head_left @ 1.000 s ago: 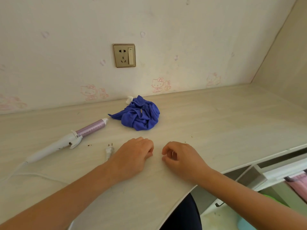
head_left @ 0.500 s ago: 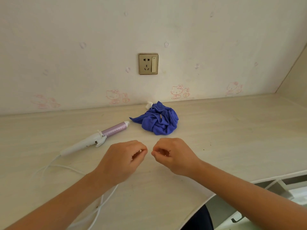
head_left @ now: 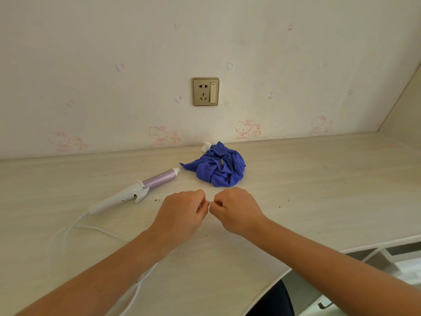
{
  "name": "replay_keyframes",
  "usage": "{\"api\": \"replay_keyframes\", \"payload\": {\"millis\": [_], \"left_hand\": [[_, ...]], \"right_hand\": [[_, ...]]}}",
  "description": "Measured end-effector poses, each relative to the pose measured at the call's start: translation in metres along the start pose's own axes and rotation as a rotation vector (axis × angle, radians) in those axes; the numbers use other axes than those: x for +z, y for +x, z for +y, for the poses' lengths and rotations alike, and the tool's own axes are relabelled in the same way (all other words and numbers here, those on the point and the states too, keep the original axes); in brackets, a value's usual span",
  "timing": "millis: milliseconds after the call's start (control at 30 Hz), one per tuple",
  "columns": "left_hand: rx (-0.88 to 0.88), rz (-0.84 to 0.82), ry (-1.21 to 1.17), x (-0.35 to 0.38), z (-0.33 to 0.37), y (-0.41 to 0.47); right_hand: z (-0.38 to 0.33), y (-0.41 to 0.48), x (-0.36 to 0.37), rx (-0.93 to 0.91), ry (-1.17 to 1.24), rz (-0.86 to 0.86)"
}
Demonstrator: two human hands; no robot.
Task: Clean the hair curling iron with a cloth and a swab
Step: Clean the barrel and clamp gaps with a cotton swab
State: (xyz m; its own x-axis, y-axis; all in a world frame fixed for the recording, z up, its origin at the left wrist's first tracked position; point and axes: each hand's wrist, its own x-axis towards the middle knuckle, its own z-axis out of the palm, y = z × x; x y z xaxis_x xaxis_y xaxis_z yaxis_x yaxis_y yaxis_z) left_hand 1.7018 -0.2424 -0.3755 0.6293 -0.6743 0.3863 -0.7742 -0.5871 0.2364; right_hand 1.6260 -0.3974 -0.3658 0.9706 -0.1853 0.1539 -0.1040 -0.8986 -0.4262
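Curling iron (head_left: pixel 136 192): lies flat on the desk (head_left: pixel 319 179), left of the hands. Its long axis runs from near left to far right.
Pointing: the lilac barrel's white tip points far right and stops just short of the cloth. The white handle is at the near left end.
Cord (head_left: pixel 68 231): loops near left from the handle and passes under the left forearm.
Cloth (head_left: pixel 218 169): blue and crumpled, just beyond the hands and below the wall socket (head_left: pixel 205 91).
Left hand (head_left: pixel 182 213): fingers curled. Something small glints between them, but I cannot tell what.
Right hand (head_left: pixel 237 210): fingers curled with the thumb against the forefinger, nothing seen in it.
Change: the fingertips, slightly apart half a second ago, now almost meet. The iron and cloth lie where they did.
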Motion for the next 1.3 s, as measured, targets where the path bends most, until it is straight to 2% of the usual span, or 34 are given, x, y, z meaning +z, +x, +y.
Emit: {"api": "replay_keyframes", "payload": {"millis": [100,200,300,400,467,500,567,667,733,833,900,933,1033,1100,1300], "left_hand": [[0.011,-0.048,-0.145,-0.006,-0.007,0.000],[0.033,-0.150,-0.248,-0.016,-0.013,0.000],[-0.006,-0.177,-0.366,-0.022,-0.014,-0.010],[-0.041,0.026,-0.394,-0.029,-0.035,-0.028],[-0.079,0.197,-0.265,-0.035,-0.066,-0.030],[-0.132,0.216,-0.176,-0.038,-0.085,-0.029],[-0.307,0.111,-0.013,-0.044,-0.118,-0.025],[-0.507,-0.137,0.067,-0.044,-0.147,-0.023],[-0.521,-0.206,0.112,-0.041,-0.152,-0.022],[-0.516,-0.221,0.085,-0.043,-0.148,-0.011],[-0.532,-0.224,-0.084,-0.042,-0.144,-0.005],[-0.549,-0.210,-0.252,-0.042,-0.141,-0.003],[-0.651,-0.163,-0.957,-0.035,-0.128,0.000],[-0.648,-0.149,-1.262,-0.027,-0.119,-0.001],[-0.654,-0.117,-1.600,-0.011,-0.117,0.003]], "right_hand": [[0.011,-0.003,-0.005,-0.016,0.058,-0.026],[0.015,-0.006,-0.007,-0.094,0.220,-0.070],[0.012,-0.008,0.000,-0.130,0.312,-0.043],[0.016,-0.011,0.012,-0.101,0.381,-0.007],[0.019,-0.014,0.019,-0.077,0.448,0.021],[0.019,-0.015,0.022,-0.075,0.480,0.032],[0.016,-0.015,0.028,-0.082,0.525,0.043],[0.009,-0.009,0.036,-0.079,0.576,0.037],[0.004,-0.001,0.039,-0.076,0.612,0.039],[0.002,0.012,0.043,-0.078,0.648,0.086],[0.002,0.022,0.046,-0.085,0.636,0.143],[0.001,0.028,0.048,-0.089,0.625,0.172],[-0.001,0.044,0.052,-0.105,0.604,0.229],[-0.005,0.054,0.054,-0.144,0.620,0.244],[-0.023,0.082,0.068,-0.279,0.609,0.241]]}}
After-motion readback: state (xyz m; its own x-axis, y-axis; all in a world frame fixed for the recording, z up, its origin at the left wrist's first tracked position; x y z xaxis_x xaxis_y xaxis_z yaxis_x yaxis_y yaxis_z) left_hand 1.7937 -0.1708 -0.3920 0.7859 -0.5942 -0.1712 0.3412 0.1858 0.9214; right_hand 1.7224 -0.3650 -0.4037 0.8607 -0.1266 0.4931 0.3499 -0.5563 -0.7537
